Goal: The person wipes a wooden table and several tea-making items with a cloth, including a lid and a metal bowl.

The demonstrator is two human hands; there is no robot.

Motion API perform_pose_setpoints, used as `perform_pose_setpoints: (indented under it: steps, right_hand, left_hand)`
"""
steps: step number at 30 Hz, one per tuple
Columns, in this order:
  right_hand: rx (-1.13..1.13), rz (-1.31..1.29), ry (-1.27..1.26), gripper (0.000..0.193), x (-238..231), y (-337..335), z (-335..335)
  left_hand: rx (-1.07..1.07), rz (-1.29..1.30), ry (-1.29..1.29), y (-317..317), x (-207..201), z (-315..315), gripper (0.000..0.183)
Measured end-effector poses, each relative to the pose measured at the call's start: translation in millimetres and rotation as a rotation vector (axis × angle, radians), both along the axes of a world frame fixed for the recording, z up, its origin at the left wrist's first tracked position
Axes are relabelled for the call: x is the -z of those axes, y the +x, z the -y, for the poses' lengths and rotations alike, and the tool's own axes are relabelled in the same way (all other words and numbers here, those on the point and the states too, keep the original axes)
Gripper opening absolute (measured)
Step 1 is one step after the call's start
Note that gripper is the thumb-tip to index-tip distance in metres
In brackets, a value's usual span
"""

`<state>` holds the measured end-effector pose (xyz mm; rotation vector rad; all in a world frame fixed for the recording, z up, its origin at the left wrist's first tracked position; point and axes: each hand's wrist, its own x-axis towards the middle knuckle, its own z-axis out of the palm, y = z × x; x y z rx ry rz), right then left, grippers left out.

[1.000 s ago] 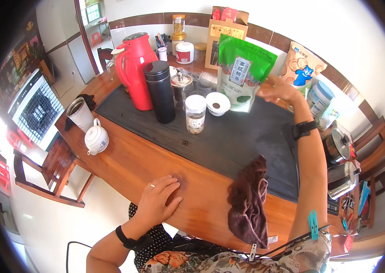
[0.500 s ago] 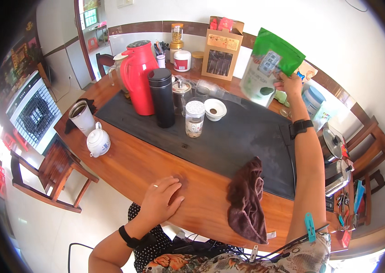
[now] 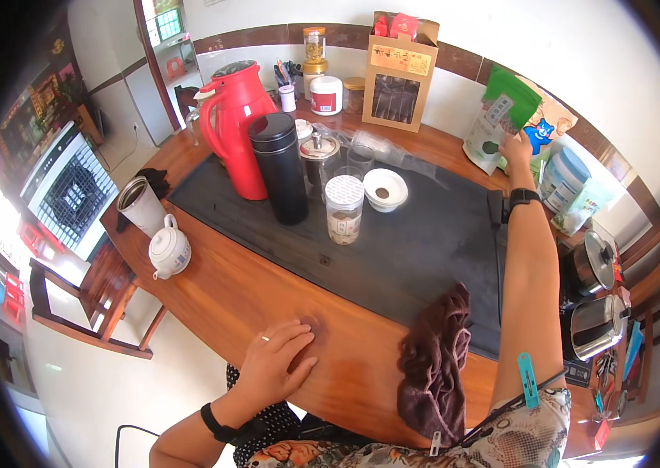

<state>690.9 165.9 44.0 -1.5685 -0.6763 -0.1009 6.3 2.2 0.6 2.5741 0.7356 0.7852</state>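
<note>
My left hand [image 3: 275,360] lies at the table's near edge, fingers stretched out and holding nothing. With the arm reaching to the far right corner, my right hand [image 3: 516,150] grips the side of a green and white stand-up pouch [image 3: 491,129]. The pouch stands upright near the wall, in front of a package with a blue bear [image 3: 541,134]. A brown cloth [image 3: 435,363] lies crumpled between my arms. On the black tray [image 3: 416,249] stand a clear jar with a white lid [image 3: 344,210], a small white bowl [image 3: 385,190] and a black tumbler [image 3: 280,171].
A red thermos jug [image 3: 240,129] stands behind the tumbler. A white teapot [image 3: 168,248] and a white canister [image 3: 141,204] sit at the left edge. Along the back is a cardboard box [image 3: 400,74]; beside my right arm are a blue-lidded tub [image 3: 565,179] and metal pots [image 3: 591,324].
My right hand has carried the pouch away from me and to the right, lowering it among the packages by the wall. My left hand stays in place. The view has shifted slightly.
</note>
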Motion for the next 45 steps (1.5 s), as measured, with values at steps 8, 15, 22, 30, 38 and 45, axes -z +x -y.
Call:
perform_pose_setpoints:
  steps: [8, 15, 22, 30, 38, 45]
  right_hand:
    - [-0.168, -0.147, 0.085, 0.093, -7, -68, 17]
    - [-0.093, 0.092, -0.222, 0.076, -63, -98, 89]
    - [-0.959, 0.371, -0.742, 0.070, -100, -326, 232]
    - [-0.784, 0.818, -1.007, 0.075, 0, -438, 404]
    - [-0.812, 0.669, -0.764, 0.057, 17, -463, 414]
    - [-0.456, 0.495, -0.550, 0.036, 1, -427, 442]
  left_hand:
    - [-0.025, -0.004, 0.033, -12, -4, 7, 0.037]
    - [0.041, 0.072, 0.019, 3, 7, 6, 0.034]
    - [0.029, 0.105, 0.059, -11, 13, 0, 0.036]
    - [0.032, 0.117, 0.101, -15, 17, 9, 0.043]
    - [0.422, 0.082, 0.234, 56, -16, 86, 0.080]
    - [0.448, -0.192, 0.226, 98, 13, 83, 0.082]
